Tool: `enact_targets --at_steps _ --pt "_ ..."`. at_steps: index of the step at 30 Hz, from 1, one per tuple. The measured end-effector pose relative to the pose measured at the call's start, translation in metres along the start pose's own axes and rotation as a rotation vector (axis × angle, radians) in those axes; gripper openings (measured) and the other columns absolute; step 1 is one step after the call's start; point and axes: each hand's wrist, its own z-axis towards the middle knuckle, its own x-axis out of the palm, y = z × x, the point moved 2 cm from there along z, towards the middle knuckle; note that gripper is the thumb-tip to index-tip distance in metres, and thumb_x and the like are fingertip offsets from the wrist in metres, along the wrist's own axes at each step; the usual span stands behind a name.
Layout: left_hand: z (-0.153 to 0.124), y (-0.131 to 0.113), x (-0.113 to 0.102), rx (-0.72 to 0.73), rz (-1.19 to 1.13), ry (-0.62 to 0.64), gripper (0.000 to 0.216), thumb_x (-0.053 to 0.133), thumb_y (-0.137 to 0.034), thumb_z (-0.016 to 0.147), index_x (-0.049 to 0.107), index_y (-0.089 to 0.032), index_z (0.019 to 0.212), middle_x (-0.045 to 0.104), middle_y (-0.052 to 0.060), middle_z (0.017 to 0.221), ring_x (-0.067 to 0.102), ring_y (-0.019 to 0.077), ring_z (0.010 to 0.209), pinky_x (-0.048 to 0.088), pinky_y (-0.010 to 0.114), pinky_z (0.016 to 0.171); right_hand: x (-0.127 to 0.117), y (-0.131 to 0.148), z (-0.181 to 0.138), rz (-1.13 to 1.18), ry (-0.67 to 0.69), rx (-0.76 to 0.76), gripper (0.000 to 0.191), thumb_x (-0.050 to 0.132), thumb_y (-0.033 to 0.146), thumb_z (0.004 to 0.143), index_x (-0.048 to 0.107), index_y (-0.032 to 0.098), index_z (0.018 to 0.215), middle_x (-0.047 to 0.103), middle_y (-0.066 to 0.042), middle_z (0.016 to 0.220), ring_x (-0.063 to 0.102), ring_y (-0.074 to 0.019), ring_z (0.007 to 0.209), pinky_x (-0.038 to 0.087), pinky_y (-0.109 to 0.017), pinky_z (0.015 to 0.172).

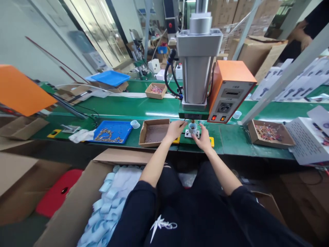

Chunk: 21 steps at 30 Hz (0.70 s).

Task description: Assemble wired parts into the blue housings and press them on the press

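Note:
A small translucent light-blue plastic cup (pixel 192 128) sits upright on a metal fixture (pixel 189 133), under the head of a bench press (pixel 195 79). Small dark bits show inside the cup. My right hand (pixel 203 138) holds the cup from the right and front, with thumb and fingers around its side. To the left of the cup is my left hand (pixel 176 130), its fingers curled together and their tips close to the rim. What those fingertips hold, if anything, is too small to make out.
An open cardboard tray (pixel 154 132) with a few small parts lies left of my hands. Further left is a blue tray (pixel 113 132) of brass-coloured parts. An orange control box (pixel 231 91) adjoins the press. A large carton (pixel 123 156) of light-blue cups stands by my legs.

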Motion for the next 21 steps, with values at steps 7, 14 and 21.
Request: enact_targets --at_steps 7,14,21 --pt "-0.108 0.064 0.032 0.034 0.038 -0.163 0.032 0.047 -0.025 0.104 0.075 -0.015 0.117 0.078 0.018 0.113 0.071 0.032 0.112 0.055 0.05 0.106 -0.041 -0.052 -0.072 -0.15 -0.127 -0.076 0.029 0.061 0.039 0.096 0.068 0.018 0.114 0.072 -0.014 0.11 0.065 -0.029 0.106 0.053 -0.046 0.097" --pt "-0.094 0.058 0.049 0.07 0.064 -0.2 0.034 0.055 -0.032 0.103 0.074 -0.016 0.126 0.078 0.019 0.115 0.067 0.0369 0.124 0.052 0.054 0.106 -0.035 -0.052 -0.061 -0.225 -0.158 -0.075 0.017 0.059 0.032 0.093 0.07 0.02 0.097 0.071 -0.009 0.095 0.062 -0.0259 0.097 0.044 -0.042 0.095" --pt "-0.091 0.051 0.024 0.05 0.008 -0.274 0.03 0.054 -0.041 0.106 0.073 -0.022 0.119 0.079 0.01 0.114 0.07 0.027 0.115 0.054 0.042 0.104 -0.041 -0.048 -0.062 -0.243 -0.211 -0.152 0.023 0.055 0.038 0.097 0.07 0.02 0.096 0.074 -0.008 0.092 0.065 -0.0256 0.096 0.039 -0.041 0.095"
